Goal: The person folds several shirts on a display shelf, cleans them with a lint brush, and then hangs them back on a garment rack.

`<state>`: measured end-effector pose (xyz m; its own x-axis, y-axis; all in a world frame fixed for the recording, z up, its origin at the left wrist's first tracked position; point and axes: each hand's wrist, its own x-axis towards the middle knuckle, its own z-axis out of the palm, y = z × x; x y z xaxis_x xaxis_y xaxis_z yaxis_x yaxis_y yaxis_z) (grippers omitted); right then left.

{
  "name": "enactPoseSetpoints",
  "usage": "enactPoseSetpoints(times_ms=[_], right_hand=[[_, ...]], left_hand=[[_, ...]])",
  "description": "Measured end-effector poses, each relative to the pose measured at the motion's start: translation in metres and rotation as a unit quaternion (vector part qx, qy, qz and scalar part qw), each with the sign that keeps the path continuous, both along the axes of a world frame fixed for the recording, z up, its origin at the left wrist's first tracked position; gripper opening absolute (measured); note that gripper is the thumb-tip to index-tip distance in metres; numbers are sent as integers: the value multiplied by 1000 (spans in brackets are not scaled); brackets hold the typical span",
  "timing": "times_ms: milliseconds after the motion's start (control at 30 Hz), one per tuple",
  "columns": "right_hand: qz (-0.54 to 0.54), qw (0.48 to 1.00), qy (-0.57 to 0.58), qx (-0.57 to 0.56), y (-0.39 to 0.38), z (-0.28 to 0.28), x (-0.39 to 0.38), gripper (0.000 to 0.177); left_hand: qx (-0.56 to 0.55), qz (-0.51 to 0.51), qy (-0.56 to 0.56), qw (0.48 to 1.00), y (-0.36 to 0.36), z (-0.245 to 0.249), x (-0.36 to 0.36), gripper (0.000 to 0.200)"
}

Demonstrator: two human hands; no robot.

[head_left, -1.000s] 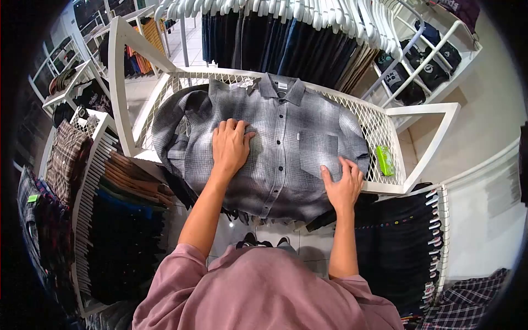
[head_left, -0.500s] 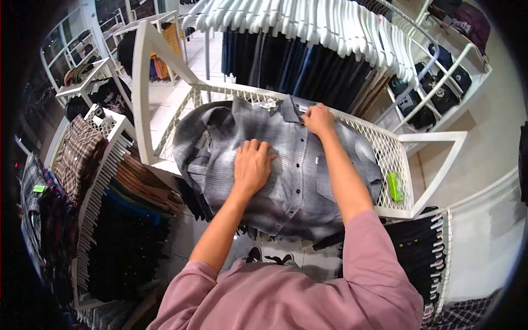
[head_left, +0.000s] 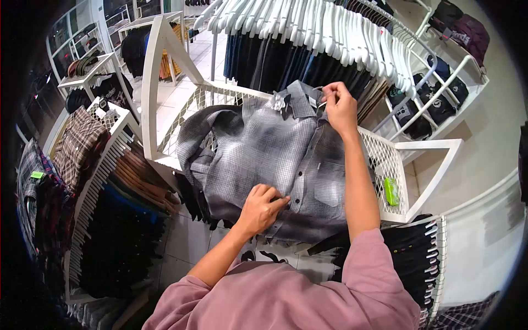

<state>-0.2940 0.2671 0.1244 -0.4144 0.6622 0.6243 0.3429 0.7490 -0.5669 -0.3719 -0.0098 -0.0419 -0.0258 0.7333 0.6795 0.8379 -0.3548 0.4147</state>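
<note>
Left hand is now sitting lower on the grey plaid shirt than half a second ago, fingers half-curled, can't tell if they're gripping cloth, while the right hand is pinching the collar edge, shirt lying across a white mesh shelf.

The left hand has slid lower on the shirt — and the right hand has raised the collar.

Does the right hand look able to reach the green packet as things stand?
Probably yes: the green packet lies uncovered on the mesh shelf, with nothing visible blocking it, though the right hand must first leave the collar.
</note>
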Motion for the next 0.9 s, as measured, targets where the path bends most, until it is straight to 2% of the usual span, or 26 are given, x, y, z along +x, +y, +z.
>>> enactPoseSetpoints(times_ms=[33,133,200,300,333,433,467,533,600,667,767,800,833,867,900], right_hand=[[9,998,55,27,-11,13,3,13],[44,989,116,86,-37,44,8,15],[81,977,179,82,-44,63,9,18],[77,969,217,91,-64,103,13,17],[90,970,216,73,-70,113,11,17],[160,961,205,97,-109,128,4,17],[175,958,212,81,-127,130,2,16],[230,939,233,108,-147,131,-1,15],[267,929,235,102,-175,135,5,14],[306,917,238,93,-201,134,11,12],[377,894,232,64,-233,127,20,7],[389,890,233,55,-241,123,25,7],[403,885,229,52,-248,120,30,8],[416,880,224,50,-254,117,35,8],[437,869,229,46,-258,114,41,10]], left_hand=[[-11,-5,11,1000,-5,0,3,40],[-16,-17,24,999,-26,9,10,36],[-60,-18,20,998,-42,9,13,35],[-99,-2,26,995,-65,-8,17,29],[-134,4,18,991,-72,-10,19,29],[-144,22,9,989,-89,-2,22,23],[-144,18,6,989,-95,5,22,19],[-136,31,-6,990,-111,48,32,15],[-62,31,-39,997,-132,96,43,20],[58,90,-3,994,-148,128,49,27],[197,305,99,927,-149,162,53,48],[175,374,113,904,-150,171,55,67],[130,429,102,888,-150,181,60,78],[114,446,119,880,-148,187,61,78],[85,430,97,894,-146,187,63,74]])
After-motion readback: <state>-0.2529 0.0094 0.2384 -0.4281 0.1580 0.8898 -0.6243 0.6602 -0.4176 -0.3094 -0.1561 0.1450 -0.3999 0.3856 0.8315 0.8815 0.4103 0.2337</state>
